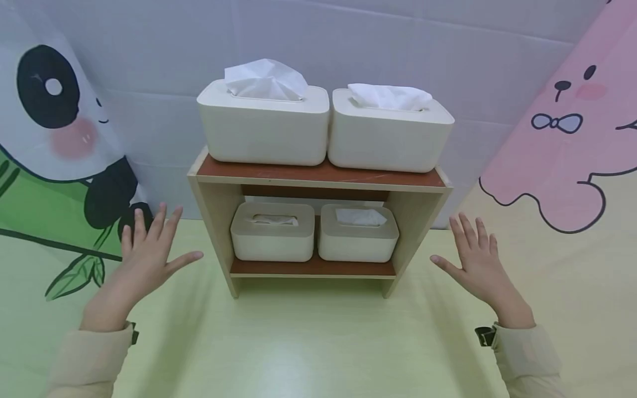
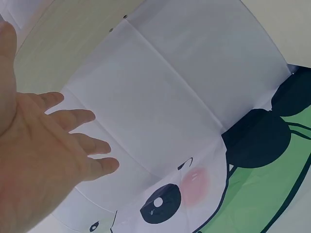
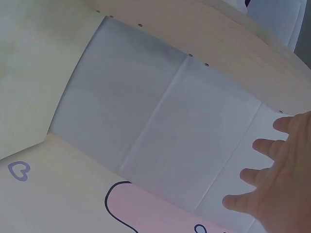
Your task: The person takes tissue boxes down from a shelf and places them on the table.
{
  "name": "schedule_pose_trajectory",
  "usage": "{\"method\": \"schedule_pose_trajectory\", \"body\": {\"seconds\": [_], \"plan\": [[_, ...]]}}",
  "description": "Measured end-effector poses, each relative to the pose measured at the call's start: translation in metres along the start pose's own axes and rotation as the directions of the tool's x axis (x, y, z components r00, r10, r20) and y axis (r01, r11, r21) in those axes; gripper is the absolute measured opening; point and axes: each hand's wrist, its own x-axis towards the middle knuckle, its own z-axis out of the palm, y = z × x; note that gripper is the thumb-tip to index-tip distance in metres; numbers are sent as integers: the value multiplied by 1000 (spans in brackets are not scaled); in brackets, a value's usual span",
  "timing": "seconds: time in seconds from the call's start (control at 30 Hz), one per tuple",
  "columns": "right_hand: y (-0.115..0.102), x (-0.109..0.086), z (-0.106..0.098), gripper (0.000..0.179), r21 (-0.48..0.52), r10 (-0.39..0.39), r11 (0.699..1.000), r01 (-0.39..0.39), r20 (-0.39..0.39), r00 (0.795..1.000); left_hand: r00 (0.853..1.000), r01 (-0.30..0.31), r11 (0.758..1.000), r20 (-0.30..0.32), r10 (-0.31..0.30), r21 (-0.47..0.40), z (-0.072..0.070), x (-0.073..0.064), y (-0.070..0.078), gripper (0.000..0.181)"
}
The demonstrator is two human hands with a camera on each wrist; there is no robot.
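Both hands are held up with fingers spread, one on each side of a small wooden shelf (image 1: 318, 181). My left hand (image 1: 151, 251) is left of the shelf, apart from it, holding nothing. To the right of the shelf, also apart, my right hand (image 1: 479, 265) holds nothing. On the top board stand two cream tissue boxes, a left one (image 1: 266, 135) and a right one (image 1: 383, 138), each with white tissue sticking out. The lower board carries a left tissue box (image 1: 272, 243) with tissue low in its slot and a right tissue box (image 1: 357, 244) showing a folded tissue.
The shelf stands on a pale yellow-green table (image 1: 298, 342). Behind it hangs a whitish cloth (image 1: 373, 44). A panda picture (image 1: 74, 143) is at the left and a pink bear picture (image 1: 572, 149) at the right. The shelf's side panel (image 3: 209, 39) crosses the right wrist view.
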Motion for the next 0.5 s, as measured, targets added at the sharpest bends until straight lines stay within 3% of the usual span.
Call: {"method": "schedule_pose_trajectory", "body": {"seconds": [0.27,0.5], "plan": [[0,7,-10,85,-8,-30,1000,30,-17,999,998,-41,999,-40,42,11,-8,7,5,93],[-3,16,-32,81,-24,-77,997,75,-70,995,992,-85,996,-90,88,40,-28,15,17,91]]}}
